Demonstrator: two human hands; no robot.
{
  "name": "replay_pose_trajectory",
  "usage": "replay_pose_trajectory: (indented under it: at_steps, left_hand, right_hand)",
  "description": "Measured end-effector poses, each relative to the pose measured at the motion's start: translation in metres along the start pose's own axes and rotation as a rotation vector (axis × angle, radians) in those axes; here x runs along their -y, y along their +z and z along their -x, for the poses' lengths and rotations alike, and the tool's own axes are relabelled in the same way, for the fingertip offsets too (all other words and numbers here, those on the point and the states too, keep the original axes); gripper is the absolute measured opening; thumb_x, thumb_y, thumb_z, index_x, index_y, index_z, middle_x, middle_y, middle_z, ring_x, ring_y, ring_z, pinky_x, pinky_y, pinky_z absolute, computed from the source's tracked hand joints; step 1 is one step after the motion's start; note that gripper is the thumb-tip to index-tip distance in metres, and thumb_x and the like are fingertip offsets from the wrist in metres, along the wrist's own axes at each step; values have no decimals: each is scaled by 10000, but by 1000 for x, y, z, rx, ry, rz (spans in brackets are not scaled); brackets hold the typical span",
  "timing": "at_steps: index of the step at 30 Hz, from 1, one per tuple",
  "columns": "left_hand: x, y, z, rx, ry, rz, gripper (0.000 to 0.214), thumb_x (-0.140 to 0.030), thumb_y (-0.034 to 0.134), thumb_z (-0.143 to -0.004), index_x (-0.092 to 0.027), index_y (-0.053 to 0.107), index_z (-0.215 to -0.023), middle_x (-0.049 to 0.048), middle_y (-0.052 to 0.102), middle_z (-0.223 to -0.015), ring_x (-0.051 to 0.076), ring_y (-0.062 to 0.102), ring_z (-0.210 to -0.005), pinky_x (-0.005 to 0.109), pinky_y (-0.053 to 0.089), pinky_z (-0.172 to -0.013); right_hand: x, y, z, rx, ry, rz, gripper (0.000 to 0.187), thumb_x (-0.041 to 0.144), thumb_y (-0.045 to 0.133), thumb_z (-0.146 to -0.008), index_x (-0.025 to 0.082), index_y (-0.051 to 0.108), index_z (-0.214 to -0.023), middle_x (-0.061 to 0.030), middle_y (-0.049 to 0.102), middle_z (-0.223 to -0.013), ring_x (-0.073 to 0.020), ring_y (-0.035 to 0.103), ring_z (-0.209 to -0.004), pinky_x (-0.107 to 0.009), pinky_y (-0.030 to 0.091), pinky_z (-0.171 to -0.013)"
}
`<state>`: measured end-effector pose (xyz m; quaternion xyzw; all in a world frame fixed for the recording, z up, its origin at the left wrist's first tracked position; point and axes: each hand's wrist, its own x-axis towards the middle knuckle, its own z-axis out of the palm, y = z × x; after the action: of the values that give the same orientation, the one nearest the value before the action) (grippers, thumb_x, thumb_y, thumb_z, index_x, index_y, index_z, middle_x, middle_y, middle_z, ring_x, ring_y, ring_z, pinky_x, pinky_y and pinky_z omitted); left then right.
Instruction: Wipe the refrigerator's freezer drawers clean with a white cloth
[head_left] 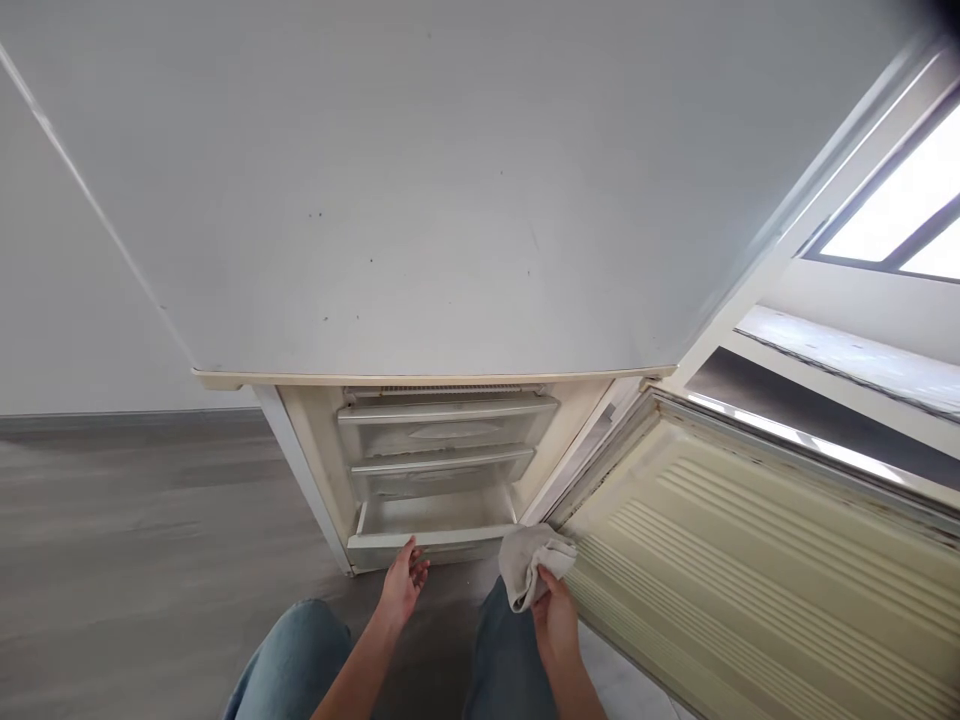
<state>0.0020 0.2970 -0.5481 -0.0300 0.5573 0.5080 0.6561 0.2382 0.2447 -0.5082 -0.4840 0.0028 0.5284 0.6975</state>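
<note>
My left hand (403, 585) is at the front of the bottom freezer drawer (431, 538), fingers loosely curled and apart, with a fingertip at the drawer's front rim. Whether it touches the rim I cannot tell. That drawer is slid partly out, and its bare inside shows. My right hand (555, 615) is closed on a folded, light grey-beige cloth (529, 565), just right of the drawer's front corner. Above are two more drawers, the middle drawer (442, 462) and the top drawer (450, 410), both pushed in.
The freezer door (750, 560), with a ribbed yellowish inner side, stands wide open on the right. A closed white upper door (450, 190) rises above the compartment. My bent knees (296, 655) are close to the drawers. Grey wood-look floor (150, 540) lies left; a window (892, 210) is right.
</note>
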Motion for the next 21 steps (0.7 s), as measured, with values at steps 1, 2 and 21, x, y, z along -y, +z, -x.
replay_pose_trajectory:
  at_steps: [1,2,21]
  left_hand:
    - [3,-2,2,-6,-4,-3,159,-311,661,-842,-170,588,-837,-18,609,-779,80,598,-559,214,483,-532]
    - [7,-4,4,-11,-8,-7,159,-316,652,-848,-171,588,-846,-15,613,-798,76,595,-557,211,481,-533]
    - [6,-119,37,-202,491,-1107,401,-215,575,-744,-104,639,-1124,177,608,-1281,350,419,-1347,473,244,-1182]
  right_hand:
    - [-1,1,-1,2,4,6,397,285,892,-432,250,718,-787,-1,728,-892,-184,661,-810,-232,557,-591]
    - [-1,2,-2,3,6,10,398,286,891,-429,246,714,-783,1,727,-882,-181,660,-799,-231,552,-580]
    - [-77,130,-96,141,71,321,273,297,702,-733,179,474,-641,69,502,-535,-97,493,-476,-229,426,-477]
